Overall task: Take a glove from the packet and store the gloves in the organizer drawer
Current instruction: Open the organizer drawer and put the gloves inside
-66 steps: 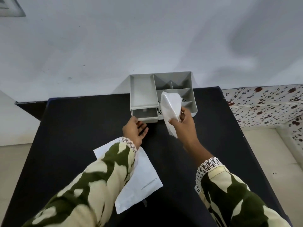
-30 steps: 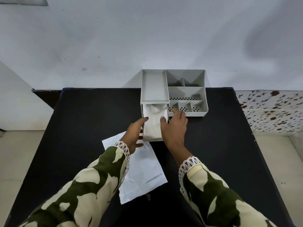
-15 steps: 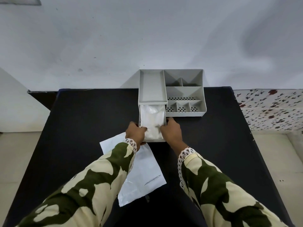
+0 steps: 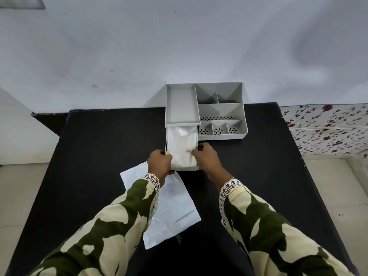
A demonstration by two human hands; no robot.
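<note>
A grey organizer (image 4: pixel 221 114) stands at the far edge of the black table. Its drawer (image 4: pixel 186 168) is pulled out toward me, and the white gloves (image 4: pixel 182 145) lie inside it. My left hand (image 4: pixel 160 163) grips the drawer's front left corner. My right hand (image 4: pixel 207 159) holds the front right corner, thumb resting on the gloves. The flat white packet (image 4: pixel 171 212) lies on the table just in front of the drawer, partly under my left sleeve.
The black table (image 4: pixel 103 156) spreads wide to both sides. A white wall rises directly behind the organizer. A speckled tiled ledge (image 4: pixel 328 128) sits off the table's right edge, with pale floor on both sides.
The gloves went from my right hand into the pulled-out drawer. Both hands then settled on the drawer's front corners, and over the last half second they hardly moved.
</note>
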